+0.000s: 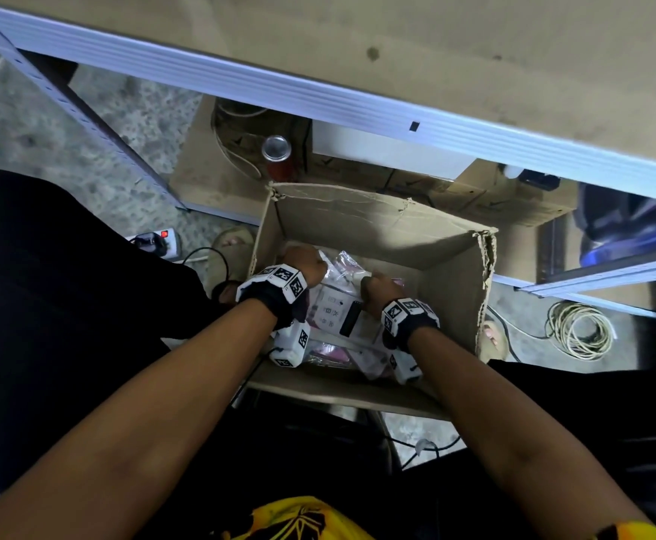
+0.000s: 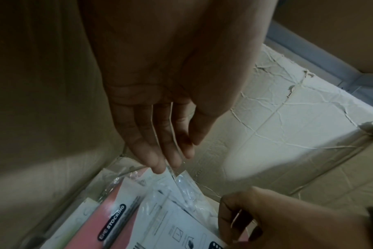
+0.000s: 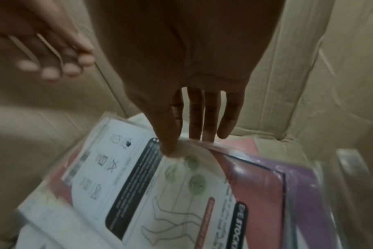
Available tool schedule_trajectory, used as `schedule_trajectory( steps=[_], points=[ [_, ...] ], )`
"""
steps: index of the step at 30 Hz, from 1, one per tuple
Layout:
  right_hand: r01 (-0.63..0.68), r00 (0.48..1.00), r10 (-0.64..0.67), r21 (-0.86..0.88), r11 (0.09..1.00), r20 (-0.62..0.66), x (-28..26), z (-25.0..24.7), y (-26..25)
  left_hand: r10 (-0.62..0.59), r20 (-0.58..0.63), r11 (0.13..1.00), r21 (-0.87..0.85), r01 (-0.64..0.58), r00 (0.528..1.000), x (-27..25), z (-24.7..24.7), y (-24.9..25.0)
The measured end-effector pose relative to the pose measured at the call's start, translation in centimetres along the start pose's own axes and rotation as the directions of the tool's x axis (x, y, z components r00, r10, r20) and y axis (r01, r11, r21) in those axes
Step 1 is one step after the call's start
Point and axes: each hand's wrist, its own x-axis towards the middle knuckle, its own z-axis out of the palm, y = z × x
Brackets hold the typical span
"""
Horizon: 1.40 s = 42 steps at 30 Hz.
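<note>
An open cardboard box (image 1: pixel 377 206) stands on the floor between my feet. Inside lie several flat stocking packets in clear wrappers. Uppermost is a white one (image 1: pixel 334 305) (image 3: pixel 138 176) printed with care symbols, over a pink packet (image 3: pixel 256 176) and a purple one (image 3: pixel 305 185). Both hands reach down into the box. My left hand (image 1: pixel 305 263) (image 2: pixel 181 155) points down with nearly straight fingers and pinches the wrapper's clear flap (image 2: pixel 181 183) against its thumb. My right hand (image 1: pixel 379 286) (image 3: pixel 181 144) pinches the white packet's far edge, which bends under the thumb.
A metal shelf rail (image 1: pixel 318 95) crosses above the box. Behind the box are a red can (image 1: pixel 276 157) and flat cartons. A power strip (image 1: pixel 158 239) lies at the left, a coiled cable (image 1: pixel 580 331) at the right. A sandalled foot (image 1: pixel 229 247) stands beside the box.
</note>
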Motion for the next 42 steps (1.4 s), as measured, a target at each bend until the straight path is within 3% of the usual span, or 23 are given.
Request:
schedule_trajectory(
  steps=[15, 21, 29, 37, 42],
  points=[
    [-0.008, 1.0, 0.007, 0.117, 0.993, 0.005, -1.5, -2.3, 0.3, 0.034, -0.019, 0.998, 0.056, -0.033, 0.999, -1.3, -0.8, 0.7],
    [-0.049, 0.993, 0.065, 0.163, 0.985, -0.096, -2.5, -5.0, 1.3, -0.008, -0.046, 1.0, 0.025, 0.009, 0.999, -1.8, -0.9, 0.7],
    [-0.005, 0.963, 0.074, 0.258, 0.966, -0.258, -4.2, -8.4, 1.6, -0.053, -0.084, 0.997, -0.066, 0.047, 0.995, -1.9, -0.5, 0.3],
    [0.089, 0.928, -0.014, 0.184, 0.979, -0.373, -6.6, -12.0, 1.3, -0.057, -0.026, 0.998, -0.042, 0.056, 0.998, -1.4, 2.1, -0.6],
    [0.112, 0.928, -0.044, 0.165, 0.98, -0.37, -7.4, -12.4, 1.0, -0.068, 0.051, 0.996, 0.06, 0.065, 0.996, -1.4, 3.3, -1.1]
  ],
)
